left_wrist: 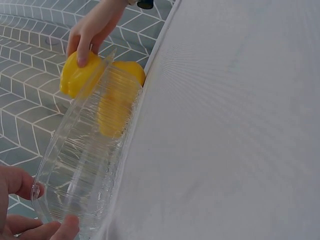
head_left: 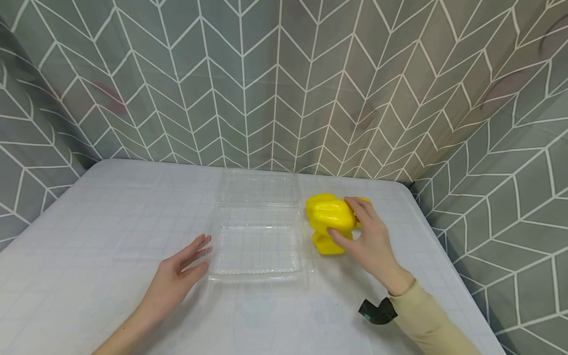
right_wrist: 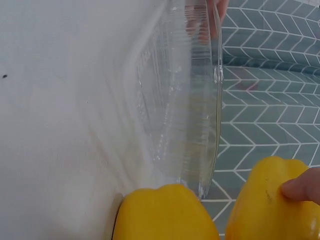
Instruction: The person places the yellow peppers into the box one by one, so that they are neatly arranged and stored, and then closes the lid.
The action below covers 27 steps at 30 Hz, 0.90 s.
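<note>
A clear plastic clamshell container [head_left: 257,231] lies open on the white, faintly gridded cloth-covered surface [head_left: 111,222], its lid folded back toward the grey chevron-patterned curtain [head_left: 275,84] that hangs behind and to both sides. The left hand [head_left: 177,271] rests on the surface at the container's near left corner, its fingers [head_left: 197,246] straight and held close together, their tips touching or just beside the container's rim; in the left wrist view a thumb and fingertips [left_wrist: 65,227] sit against the ribbed transparent edge of the container [left_wrist: 85,160]. Just to the right of the container, two glossy yellow bell peppers [head_left: 328,222] sit on the surface, one in front of the other, touching or very nearly touching the container's right wall. The right hand [head_left: 370,241] grips the farther, upper pepper: its fingers [head_left: 361,207] curl over the top and far side while the thumb presses the near side. The right wrist view shows both peppers [right_wrist: 165,212] close up, with one fingertip [right_wrist: 302,187] pressed against the right one, and the container's clear rim [right_wrist: 215,100] standing between them and the curtain. A beige sleeve [head_left: 430,320] covers the right forearm, and a small black device [head_left: 377,310] sits at that wrist.
</note>
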Motion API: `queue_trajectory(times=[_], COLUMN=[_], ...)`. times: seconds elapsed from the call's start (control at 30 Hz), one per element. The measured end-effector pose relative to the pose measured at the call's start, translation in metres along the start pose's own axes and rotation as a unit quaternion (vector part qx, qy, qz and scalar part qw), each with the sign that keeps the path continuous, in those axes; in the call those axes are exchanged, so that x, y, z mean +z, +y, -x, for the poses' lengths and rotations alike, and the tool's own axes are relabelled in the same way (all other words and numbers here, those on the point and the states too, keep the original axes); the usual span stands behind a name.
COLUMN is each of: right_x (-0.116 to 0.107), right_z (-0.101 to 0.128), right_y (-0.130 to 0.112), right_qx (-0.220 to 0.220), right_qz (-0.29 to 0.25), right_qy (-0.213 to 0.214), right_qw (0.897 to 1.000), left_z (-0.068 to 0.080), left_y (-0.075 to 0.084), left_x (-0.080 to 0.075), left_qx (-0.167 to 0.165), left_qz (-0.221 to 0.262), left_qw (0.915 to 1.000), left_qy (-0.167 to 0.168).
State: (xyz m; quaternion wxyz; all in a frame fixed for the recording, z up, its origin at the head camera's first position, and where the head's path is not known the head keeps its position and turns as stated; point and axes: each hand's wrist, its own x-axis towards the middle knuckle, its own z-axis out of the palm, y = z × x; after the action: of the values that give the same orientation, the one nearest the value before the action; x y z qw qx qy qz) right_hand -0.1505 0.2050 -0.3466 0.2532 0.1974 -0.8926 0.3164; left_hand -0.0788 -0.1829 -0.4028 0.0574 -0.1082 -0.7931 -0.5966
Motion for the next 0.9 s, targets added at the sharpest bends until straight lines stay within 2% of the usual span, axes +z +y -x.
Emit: queue_trajectory(times=[0.23, 0.9], right_x=[0.008, 0.029], right_z=[-0.002, -0.005], right_y=[-0.006, -0.021], right_qx=[0.011, 0.018], right_qz=[-0.014, -0.03], right_qy=[-0.023, -0.045], right_qw=[1.0, 0.998], left_z=[0.0, 0.0], left_y=[0.0, 0.002], left_x=[0.0, -0.001], left_qx=[0.002, -0.003], left_qz=[0.002, -0.011], left_qw=[1.0, 0.9999], left_qy=[-0.001, -0.004])
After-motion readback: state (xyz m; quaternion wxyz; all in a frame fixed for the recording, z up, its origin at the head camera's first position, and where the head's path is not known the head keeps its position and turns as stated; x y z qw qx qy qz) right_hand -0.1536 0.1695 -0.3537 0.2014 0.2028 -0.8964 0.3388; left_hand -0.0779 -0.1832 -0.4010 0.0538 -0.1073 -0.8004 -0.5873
